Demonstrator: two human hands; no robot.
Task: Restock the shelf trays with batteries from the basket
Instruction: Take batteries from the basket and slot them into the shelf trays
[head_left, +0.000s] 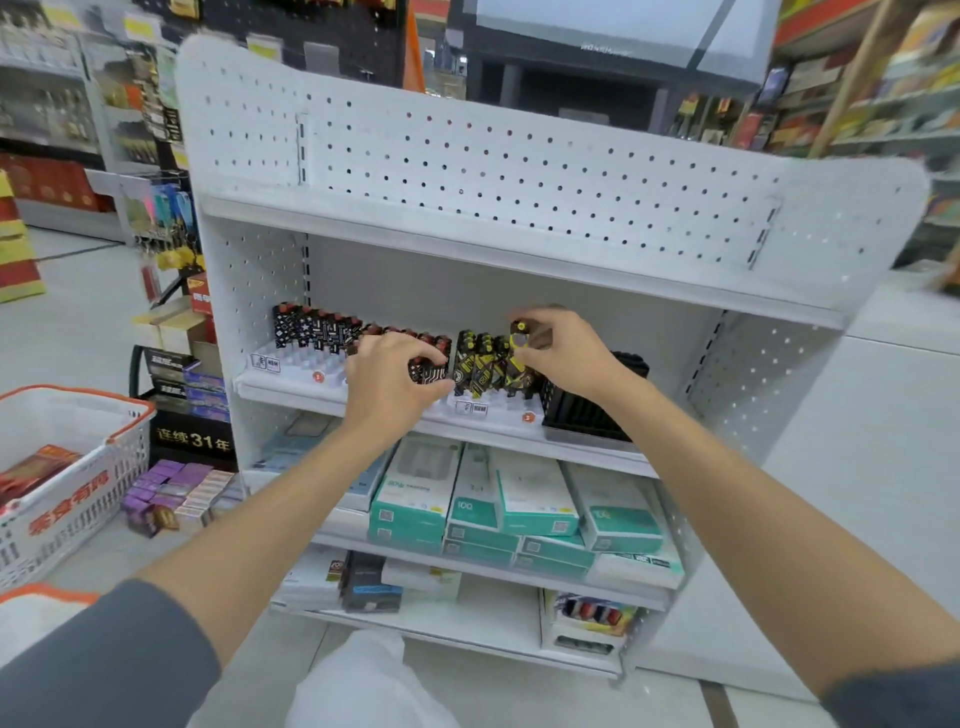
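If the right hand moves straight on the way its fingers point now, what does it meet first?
Probably the row of yellow-black battery packs standing in the white tray; the right hand, pinching one yellow-black pack, points left toward them. Depth is unclear.

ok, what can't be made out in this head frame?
Head view:
- basket: cut by left edge, contents mostly out of frame.
- tray labels: too small to read.
- red-topped batteries: left hand gripping them hides their slots.
- yellow pack: right hand pinching it partly covers it.
- black tray: right forearm hides its contents.
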